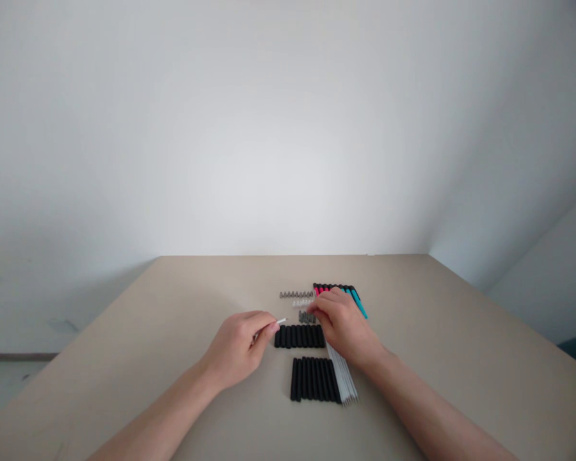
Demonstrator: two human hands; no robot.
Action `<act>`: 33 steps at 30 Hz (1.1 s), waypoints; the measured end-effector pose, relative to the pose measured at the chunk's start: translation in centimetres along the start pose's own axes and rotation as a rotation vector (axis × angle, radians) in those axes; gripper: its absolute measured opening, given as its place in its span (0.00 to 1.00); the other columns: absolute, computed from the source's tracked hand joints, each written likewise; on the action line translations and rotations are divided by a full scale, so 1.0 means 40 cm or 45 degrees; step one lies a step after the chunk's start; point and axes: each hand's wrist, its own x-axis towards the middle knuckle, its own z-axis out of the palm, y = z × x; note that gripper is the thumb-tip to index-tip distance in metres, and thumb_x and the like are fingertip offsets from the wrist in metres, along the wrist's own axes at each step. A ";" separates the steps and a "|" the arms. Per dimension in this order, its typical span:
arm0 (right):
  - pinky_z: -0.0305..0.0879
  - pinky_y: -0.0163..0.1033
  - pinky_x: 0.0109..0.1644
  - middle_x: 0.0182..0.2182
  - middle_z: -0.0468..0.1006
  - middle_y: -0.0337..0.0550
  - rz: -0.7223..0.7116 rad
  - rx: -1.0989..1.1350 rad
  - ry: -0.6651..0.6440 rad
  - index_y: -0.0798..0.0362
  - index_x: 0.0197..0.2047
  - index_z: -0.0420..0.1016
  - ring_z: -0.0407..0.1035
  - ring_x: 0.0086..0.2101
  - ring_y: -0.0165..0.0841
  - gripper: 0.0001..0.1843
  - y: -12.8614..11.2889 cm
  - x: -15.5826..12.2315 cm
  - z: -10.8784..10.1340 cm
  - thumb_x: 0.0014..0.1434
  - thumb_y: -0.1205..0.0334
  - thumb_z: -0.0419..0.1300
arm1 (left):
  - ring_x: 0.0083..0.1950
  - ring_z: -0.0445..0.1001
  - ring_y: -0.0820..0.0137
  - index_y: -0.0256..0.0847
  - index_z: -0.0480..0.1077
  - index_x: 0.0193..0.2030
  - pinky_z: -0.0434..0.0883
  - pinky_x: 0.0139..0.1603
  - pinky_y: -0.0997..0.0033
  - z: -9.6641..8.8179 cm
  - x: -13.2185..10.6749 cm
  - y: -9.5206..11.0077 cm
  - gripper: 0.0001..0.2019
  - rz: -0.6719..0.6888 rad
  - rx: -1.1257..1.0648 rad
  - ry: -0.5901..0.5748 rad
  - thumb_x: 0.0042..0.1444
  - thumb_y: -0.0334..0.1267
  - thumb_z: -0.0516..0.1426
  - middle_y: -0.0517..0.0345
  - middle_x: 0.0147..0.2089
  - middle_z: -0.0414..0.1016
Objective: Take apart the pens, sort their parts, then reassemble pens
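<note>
my two hands are apart from each other, both above the beige table (196,288). with my left hand (242,346) i hold a thin white stick (281,320), pinched between the thumb and the fingers; its narrow tip points to the right, just beyond the left end of the upper row of black tubes (299,337). my right hand (342,323) is bent, with its fingertips close together near the small dark grey pieces (306,317) and the small clear pieces (302,304); i cannot tell if something is between these fingers. behind the clear pieces stands a line of small grey pieces (296,294), which are too small for me to name exactly. beyond my right hand there is a row of long parts with black ends, among them pink parts (321,290) and teal parts (359,302), partly hidden by this hand. a bundle of white sticks (344,379) comes out from under my right hand and runs toward me, with its thin tips at the near end. just to the left of this bundle lies the lower row of black tubes (315,379), side by side. behind the table rises a plain white wall (288,141).
</note>
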 end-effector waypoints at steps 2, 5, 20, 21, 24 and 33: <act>0.59 0.39 0.40 0.30 0.76 0.43 -0.026 0.006 0.002 0.53 0.32 0.76 0.64 0.35 0.35 0.10 -0.005 0.004 0.004 0.58 0.75 0.55 | 0.27 0.62 0.73 0.39 0.65 0.28 0.59 0.30 0.76 0.000 0.000 0.000 0.16 0.001 0.000 0.008 0.65 0.39 0.45 0.60 0.25 0.65; 0.59 0.39 0.40 0.31 0.77 0.43 -0.063 0.018 0.003 0.53 0.35 0.76 0.64 0.35 0.35 0.10 -0.011 0.013 0.013 0.59 0.74 0.55 | 0.27 0.62 0.73 0.39 0.66 0.29 0.59 0.29 0.76 0.000 0.000 0.001 0.16 0.000 -0.001 0.015 0.65 0.39 0.45 0.60 0.25 0.66; 0.61 0.42 0.42 0.35 0.78 0.45 -0.140 0.056 -0.050 0.55 0.43 0.75 0.63 0.37 0.37 0.16 -0.017 0.022 0.038 0.57 0.77 0.52 | 0.32 0.68 0.70 0.42 0.68 0.34 0.65 0.36 0.73 0.008 0.003 -0.025 0.14 -0.167 0.012 -0.010 0.64 0.38 0.44 0.59 0.32 0.72; 0.61 0.42 0.42 0.36 0.78 0.45 -0.145 0.068 -0.056 0.55 0.45 0.75 0.63 0.38 0.37 0.20 -0.017 0.021 0.036 0.54 0.80 0.51 | 0.32 0.69 0.69 0.42 0.69 0.34 0.65 0.36 0.73 0.008 0.003 -0.025 0.14 -0.168 0.007 -0.013 0.64 0.39 0.44 0.59 0.32 0.73; 0.61 0.41 0.42 0.38 0.78 0.44 -0.193 0.122 -0.108 0.54 0.48 0.72 0.63 0.38 0.36 0.27 -0.022 0.019 0.030 0.47 0.84 0.50 | 0.32 0.69 0.69 0.42 0.69 0.34 0.65 0.35 0.73 0.008 0.004 -0.025 0.14 -0.171 0.008 -0.015 0.64 0.39 0.44 0.59 0.31 0.73; 0.60 0.41 0.42 0.36 0.79 0.43 -0.212 0.168 -0.132 0.55 0.49 0.70 0.63 0.38 0.37 0.32 -0.020 0.016 0.025 0.42 0.84 0.48 | 0.32 0.69 0.69 0.41 0.67 0.33 0.64 0.36 0.73 0.005 0.004 -0.021 0.15 -0.183 0.045 -0.052 0.65 0.39 0.43 0.58 0.31 0.72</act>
